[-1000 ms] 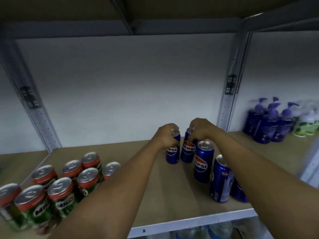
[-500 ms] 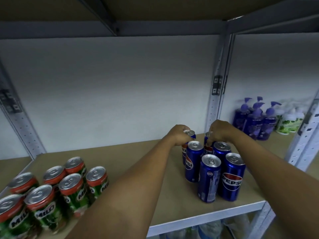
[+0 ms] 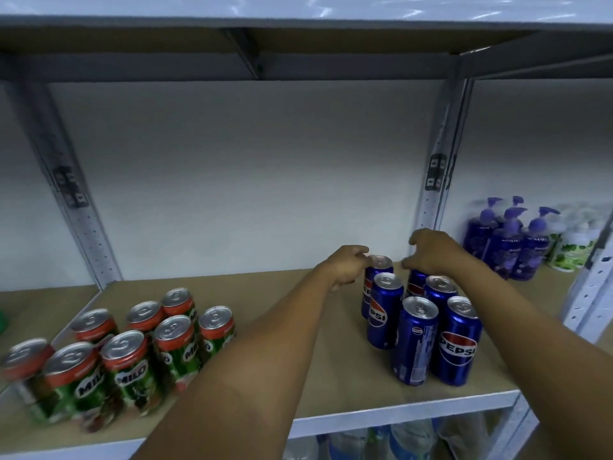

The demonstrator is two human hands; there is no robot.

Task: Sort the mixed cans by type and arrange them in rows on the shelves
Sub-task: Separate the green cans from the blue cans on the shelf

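Mostly sorted: 6 Pepsi cans [image 3: 418, 340] in 2 rows, Milo cans [image 3: 132, 356] clustered leftward; left hand [image 3: 346, 265] and right hand [image 3: 428, 249] apparently loosened over the rear pair.

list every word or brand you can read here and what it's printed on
"PEPSI" on the front right blue can.
"PEPSI", turned sideways, on the blue can behind the front left one.
"MILO" on the front green can, and on the one left of it.
Partial "MI" on the green can further right.
Fine print on the front left blue can: too small to read.
Labels on the purple pump bottles: too blurred.
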